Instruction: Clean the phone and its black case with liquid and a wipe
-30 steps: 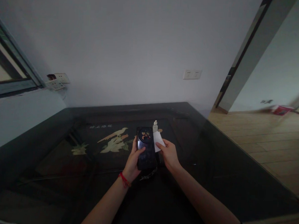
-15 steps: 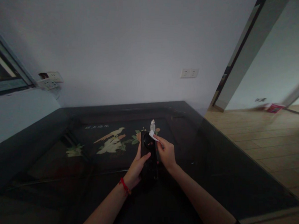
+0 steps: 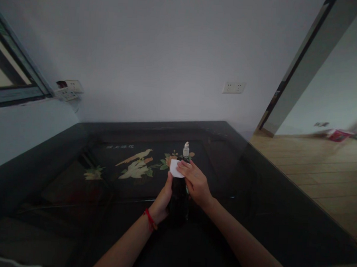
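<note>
We hold the phone [image 3: 178, 201] at the centre of the frame, just above the dark table [image 3: 252, 201]. Its long axis runs up the picture and its far end points at the small bottle [image 3: 186, 150] beyond. Our left hand [image 3: 162, 202] is curled round its left edge, thumb up along the side. Our right hand [image 3: 196, 183] lies across the upper right, fingers nearly straight, pinning a white pad [image 3: 176, 168] to the phone's far end (whether the thumb grips beneath, we cannot tell).
</note>
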A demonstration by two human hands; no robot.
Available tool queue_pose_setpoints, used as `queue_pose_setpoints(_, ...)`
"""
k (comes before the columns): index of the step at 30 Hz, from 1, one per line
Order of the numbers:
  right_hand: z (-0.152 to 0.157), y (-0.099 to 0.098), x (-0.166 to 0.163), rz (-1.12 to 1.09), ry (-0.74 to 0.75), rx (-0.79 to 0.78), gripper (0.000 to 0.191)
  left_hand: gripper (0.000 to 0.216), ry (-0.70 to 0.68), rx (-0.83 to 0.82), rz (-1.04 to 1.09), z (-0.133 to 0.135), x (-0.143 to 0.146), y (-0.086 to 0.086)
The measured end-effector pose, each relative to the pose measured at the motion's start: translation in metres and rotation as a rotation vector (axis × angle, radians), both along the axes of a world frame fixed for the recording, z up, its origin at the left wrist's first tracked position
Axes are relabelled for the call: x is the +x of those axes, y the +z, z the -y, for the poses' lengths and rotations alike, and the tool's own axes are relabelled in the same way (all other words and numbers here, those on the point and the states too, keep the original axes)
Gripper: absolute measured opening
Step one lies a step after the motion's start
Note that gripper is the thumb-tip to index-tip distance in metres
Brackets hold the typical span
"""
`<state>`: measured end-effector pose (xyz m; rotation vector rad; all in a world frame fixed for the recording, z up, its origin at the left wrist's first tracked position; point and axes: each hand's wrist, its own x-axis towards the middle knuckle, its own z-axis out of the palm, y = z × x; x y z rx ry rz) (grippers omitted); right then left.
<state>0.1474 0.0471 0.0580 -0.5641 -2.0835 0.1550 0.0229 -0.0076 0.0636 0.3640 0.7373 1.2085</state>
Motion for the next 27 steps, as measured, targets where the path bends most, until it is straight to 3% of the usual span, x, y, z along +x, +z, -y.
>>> queue_pose_setpoints(8,0.021,-0.003,-0.016,0.146,0.214,0.025,0.047,0.064,0.204,0.037,0.145,-0.012,-0.034,0.017)
queue_pose_setpoints(14,0.025,-0.007,-0.017,0.217,0.307,0.065,0.048,0.061,0.173,-0.017,0.154,-0.023,-0.050,0.007)
queue_pose_setpoints(19,0.011,-0.014,-0.012,0.148,0.160,0.068,0.049,0.062,0.223,0.011,0.163,-0.026,-0.053,0.005)
queue_pose_setpoints(27,-0.010,-0.019,-0.004,0.097,-0.055,-0.110,0.051,0.060,-0.020,-0.003,0.179,-0.016,-0.033,0.006)
